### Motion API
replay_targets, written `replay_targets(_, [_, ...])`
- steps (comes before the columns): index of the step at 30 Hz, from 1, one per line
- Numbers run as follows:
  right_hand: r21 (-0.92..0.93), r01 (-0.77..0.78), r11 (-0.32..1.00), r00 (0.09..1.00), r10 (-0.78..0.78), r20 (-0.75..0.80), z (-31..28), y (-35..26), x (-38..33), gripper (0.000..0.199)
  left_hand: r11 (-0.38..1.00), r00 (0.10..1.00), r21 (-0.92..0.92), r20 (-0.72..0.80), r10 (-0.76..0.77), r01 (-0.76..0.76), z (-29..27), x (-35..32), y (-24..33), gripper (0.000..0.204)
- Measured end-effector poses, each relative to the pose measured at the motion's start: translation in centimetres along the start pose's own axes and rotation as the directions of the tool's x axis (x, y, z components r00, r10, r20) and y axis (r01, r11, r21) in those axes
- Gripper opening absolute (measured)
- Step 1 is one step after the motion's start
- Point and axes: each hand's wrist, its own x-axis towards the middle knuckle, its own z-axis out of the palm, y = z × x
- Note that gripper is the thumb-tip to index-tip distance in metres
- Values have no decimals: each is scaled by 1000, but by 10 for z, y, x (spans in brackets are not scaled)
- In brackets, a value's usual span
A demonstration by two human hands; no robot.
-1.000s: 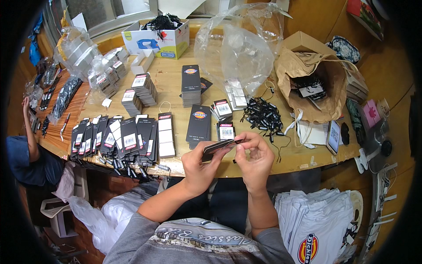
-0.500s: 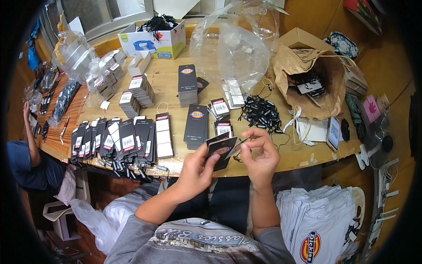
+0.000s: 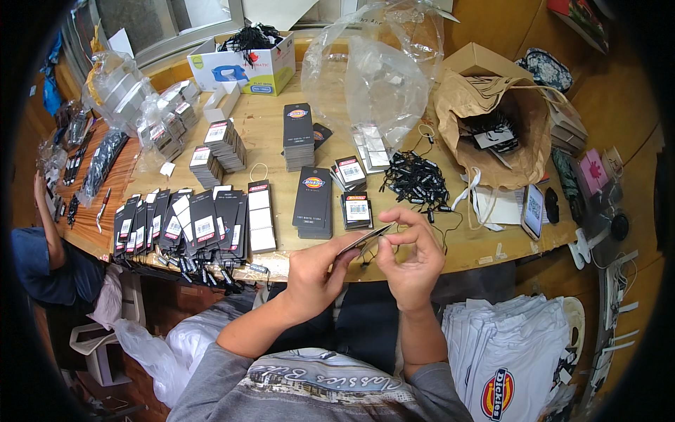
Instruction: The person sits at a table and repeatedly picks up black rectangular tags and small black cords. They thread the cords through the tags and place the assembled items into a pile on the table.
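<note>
My left hand (image 3: 314,276) grips a thin set of black hang tags (image 3: 363,239), seen nearly edge-on above the table's front edge. My right hand (image 3: 413,261) has its thumb and index finger pinched at the tags' far right corner. Whether a string is in that pinch is too small to tell. Just beyond my hands lie a small stack of white-labelled tags (image 3: 357,211) and a taller stack of black tags (image 3: 313,204). A tangle of black tag strings (image 3: 416,181) lies farther right.
Fanned black tags (image 3: 204,221) with hanging strings line the front left edge. Behind stand label stacks (image 3: 226,144), a box of strings (image 3: 246,67) and a clear plastic bag (image 3: 380,77). A brown paper bag (image 3: 450,119) and phone (image 3: 532,212) stand right. White shirts (image 3: 503,337) lie below.
The tags in my left hand have turned from showing their printed faces to nearly edge-on. My right fingers have moved slightly left, in against the tags' corner.
</note>
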Motion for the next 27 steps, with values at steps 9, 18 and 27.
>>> replay_targets(9, [19, -20, 1000, 998, 19, 64, -3, 7, 0, 16, 988, 982, -17, 117, -149, 152, -14, 5, -7, 19])
replay_targets(18, [-262, 309, 914, 950, -308, 47, 2, 0, 2, 19, 986, 996, -163, -76, -41, 28, -6, 7, 1, 25])
replay_targets(27, [-239, 328, 914, 945, -312, 104, 1, -3, 5, 21, 990, 991, -39, 31, 134, -133, -14, 9, 2, 34])
